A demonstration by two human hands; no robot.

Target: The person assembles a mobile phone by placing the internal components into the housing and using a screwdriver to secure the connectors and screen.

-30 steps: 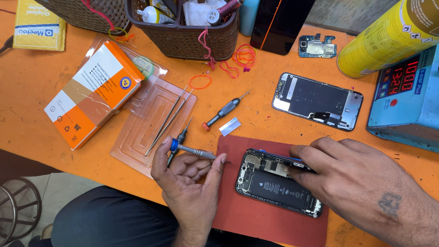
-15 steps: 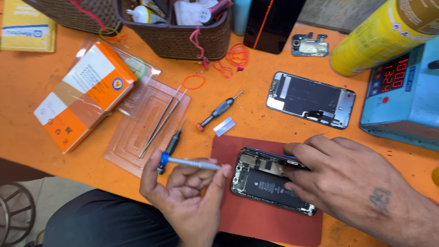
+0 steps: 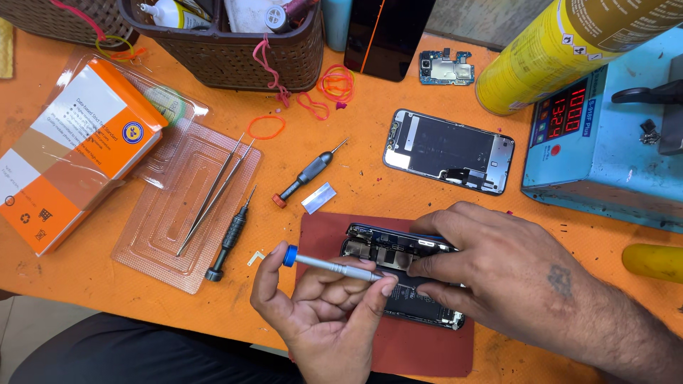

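My left hand grips a thin silver screwdriver with a blue cap, its tip lying at the opened phone. The phone rests, insides up, on a dark red mat at the table's near edge. My right hand lies over the phone's right side and holds it down with the fingers. Much of the phone is hidden under both hands.
A detached phone screen lies behind the mat. Two black screwdrivers and tweezers lie at left by a clear plastic tray and an orange box. A brown basket, a yellow can and a blue machine stand behind.
My left hand has carried the screwdriver to the right, bringing its tip onto the phone. My right hand stays on the phone.
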